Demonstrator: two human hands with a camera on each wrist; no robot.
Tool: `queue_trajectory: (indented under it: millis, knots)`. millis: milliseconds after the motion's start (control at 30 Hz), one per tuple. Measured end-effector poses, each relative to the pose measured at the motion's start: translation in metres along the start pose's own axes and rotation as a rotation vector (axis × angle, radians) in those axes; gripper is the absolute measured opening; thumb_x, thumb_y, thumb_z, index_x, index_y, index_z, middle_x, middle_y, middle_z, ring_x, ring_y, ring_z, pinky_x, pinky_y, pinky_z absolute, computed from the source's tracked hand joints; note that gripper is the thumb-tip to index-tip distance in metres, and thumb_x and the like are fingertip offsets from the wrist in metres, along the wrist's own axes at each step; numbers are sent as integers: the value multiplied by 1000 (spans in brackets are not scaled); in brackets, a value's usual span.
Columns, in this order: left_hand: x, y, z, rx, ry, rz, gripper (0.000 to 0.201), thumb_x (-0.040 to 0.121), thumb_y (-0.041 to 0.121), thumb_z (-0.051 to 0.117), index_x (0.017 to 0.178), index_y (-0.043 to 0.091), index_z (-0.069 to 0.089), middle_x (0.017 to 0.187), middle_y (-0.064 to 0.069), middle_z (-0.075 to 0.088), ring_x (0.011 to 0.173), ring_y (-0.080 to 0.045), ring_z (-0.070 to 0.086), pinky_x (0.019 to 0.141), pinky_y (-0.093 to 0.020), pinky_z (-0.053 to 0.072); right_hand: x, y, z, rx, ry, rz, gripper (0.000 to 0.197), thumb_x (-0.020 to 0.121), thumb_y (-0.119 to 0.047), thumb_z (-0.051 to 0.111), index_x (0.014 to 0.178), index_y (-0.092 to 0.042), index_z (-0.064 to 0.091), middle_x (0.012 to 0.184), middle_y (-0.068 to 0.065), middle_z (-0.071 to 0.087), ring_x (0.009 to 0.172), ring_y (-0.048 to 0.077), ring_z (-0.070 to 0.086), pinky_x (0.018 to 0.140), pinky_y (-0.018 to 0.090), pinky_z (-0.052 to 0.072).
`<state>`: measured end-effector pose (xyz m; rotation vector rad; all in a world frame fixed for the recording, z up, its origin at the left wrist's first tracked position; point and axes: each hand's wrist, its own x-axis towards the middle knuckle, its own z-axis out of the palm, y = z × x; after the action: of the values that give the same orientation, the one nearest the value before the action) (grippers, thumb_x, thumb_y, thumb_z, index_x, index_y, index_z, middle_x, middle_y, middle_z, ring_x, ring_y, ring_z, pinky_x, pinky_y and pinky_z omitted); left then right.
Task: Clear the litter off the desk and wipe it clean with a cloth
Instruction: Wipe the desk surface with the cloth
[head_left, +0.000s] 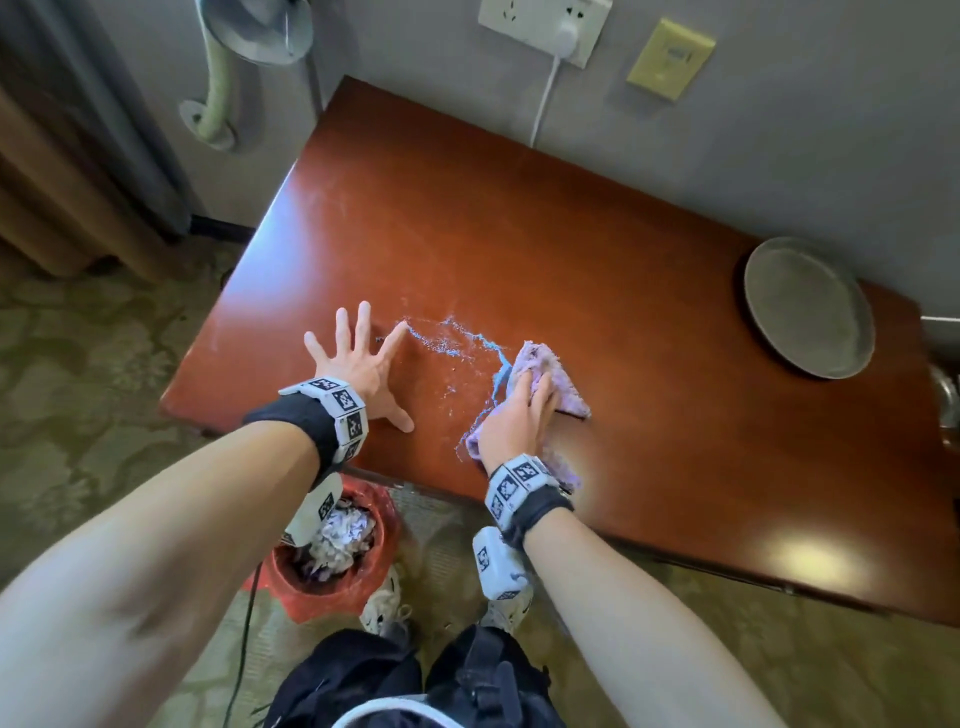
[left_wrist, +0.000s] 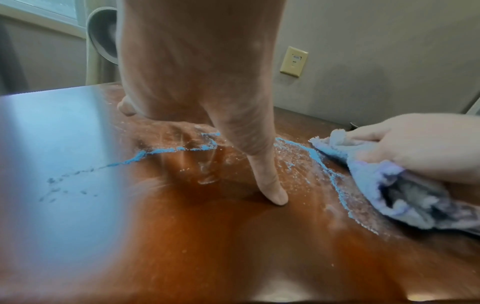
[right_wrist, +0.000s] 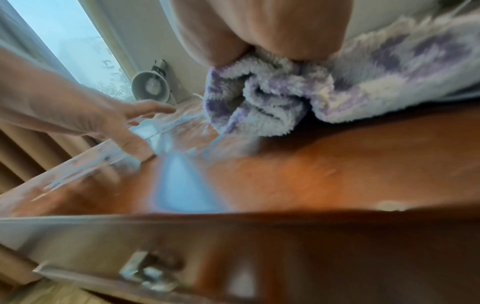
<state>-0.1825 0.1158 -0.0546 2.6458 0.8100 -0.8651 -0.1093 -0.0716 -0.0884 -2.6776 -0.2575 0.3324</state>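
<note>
My left hand (head_left: 358, 364) lies flat on the reddish-brown desk (head_left: 519, 234) near its front left corner, fingers spread wide and holding nothing. In the left wrist view its thumb (left_wrist: 270, 185) presses the wood. Just right of it my right hand (head_left: 519, 415) grips a bunched purple-and-white fluffy cloth (head_left: 558, 374) and presses it onto the desk. Between the hands run wet streaks with blue-white specks (head_left: 447, 340), also on the wood in the left wrist view (left_wrist: 182, 148). The cloth (right_wrist: 272, 98) bulges out under my right palm (right_wrist: 259, 30).
A grey plate (head_left: 808, 306) sits at the desk's far right by the wall. A bin with a red liner (head_left: 332, 545), full of crumpled paper, stands on the floor under the front edge. A white charger cable (head_left: 543, 104) hangs behind the desk; a fan (head_left: 260, 31) stands at back left.
</note>
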Motion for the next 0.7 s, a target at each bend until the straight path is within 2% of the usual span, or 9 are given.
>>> queue_trajectory:
  millis: [133,233,300,400,467,533,633,700]
  knots:
    - [3,-2,2,-43,-12,-30,149,48,76,80,150,42,-23,156,-12,-35,145,-40,-28,110,-73,0,32,37,-30,-49,41,-65,71,86,6,48,152,-13,27,161,9,12,147,28,9,120,39,14]
    - [4,-3,5,-99,-22,-55,150,47,75,82,150,43,-22,159,-11,-30,146,-38,-25,110,-74,4,61,50,-44,-192,-54,-94,74,83,6,46,151,-15,27,162,7,12,146,29,11,119,43,15]
    - [4,-3,4,-109,-27,-58,149,47,74,83,150,44,-21,160,-12,-26,147,-39,-23,109,-75,7,70,46,-44,-202,-106,-123,76,80,9,38,150,-19,32,162,3,12,147,28,8,119,46,15]
    - [4,0,0,-103,-37,-62,150,47,72,84,150,45,-21,160,-14,-25,147,-40,-22,109,-75,9,56,28,-30,-145,-159,-314,81,78,14,30,148,-27,36,160,-1,18,148,25,9,120,51,13]
    - [5,2,-2,-97,-40,-68,152,45,71,86,149,46,-23,159,-14,-24,146,-41,-21,108,-76,12,38,16,-17,-187,-238,-449,78,82,12,34,150,-24,33,161,-2,17,149,26,7,121,47,11]
    - [6,4,-3,-93,-40,-72,154,44,71,86,148,46,-24,159,-15,-23,146,-42,-20,107,-76,14,31,11,-11,-193,-278,-466,75,83,11,35,151,-20,31,163,-2,12,150,25,2,120,42,14]
    - [6,4,-5,-87,-41,-81,155,44,70,87,148,45,-25,159,-15,-21,146,-42,-19,107,-76,15,47,12,-22,-159,-252,-530,73,81,13,36,149,-12,33,161,4,17,149,25,6,120,42,19]
    - [7,5,-6,-87,-44,-86,156,43,68,88,149,45,-25,159,-15,-21,146,-42,-19,107,-77,16,68,15,-39,-122,-214,-497,74,82,14,36,151,-13,31,161,5,18,149,24,10,119,39,21]
